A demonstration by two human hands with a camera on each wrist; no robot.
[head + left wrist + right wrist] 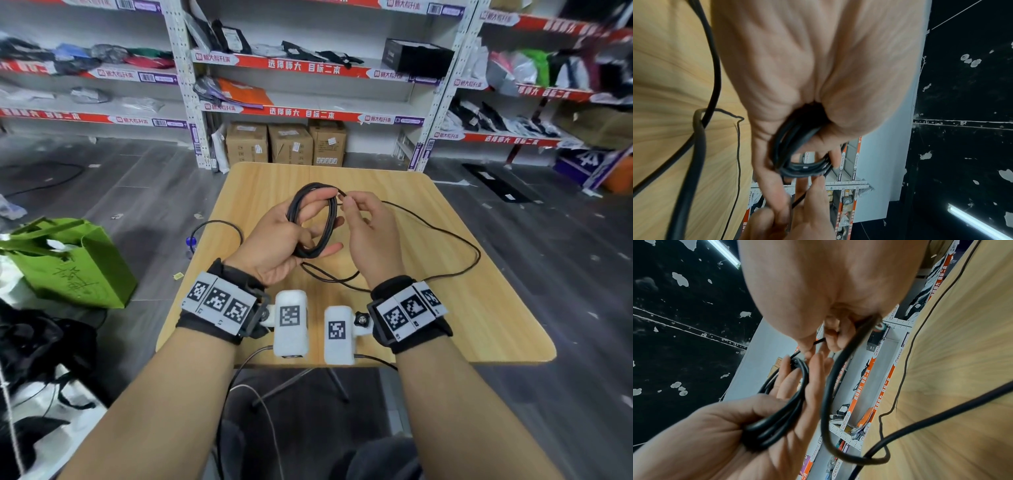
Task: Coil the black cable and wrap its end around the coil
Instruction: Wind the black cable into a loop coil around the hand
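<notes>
Above the wooden table [479,308] my left hand [294,236] holds a coil of black cable [330,219]; several loops run across the palm, with the thumb through them. In the right wrist view the coil [781,423] lies in that palm under the thumb. My right hand [366,222] pinches the cable strand [342,196] at the top of the coil. The loose cable [445,233] trails right over the table, curves back and passes under both hands. In the left wrist view the coil [797,168] sits between thumb and fingers, and the right fingertips [818,191] meet it.
A thin black wire [219,224] loops off the table's left edge. A green bag [72,263] stands on the floor at left. Shelves with parcels [291,68] and cardboard boxes [287,144] stand behind the table. Wrist camera units [291,325] hang over the near table edge.
</notes>
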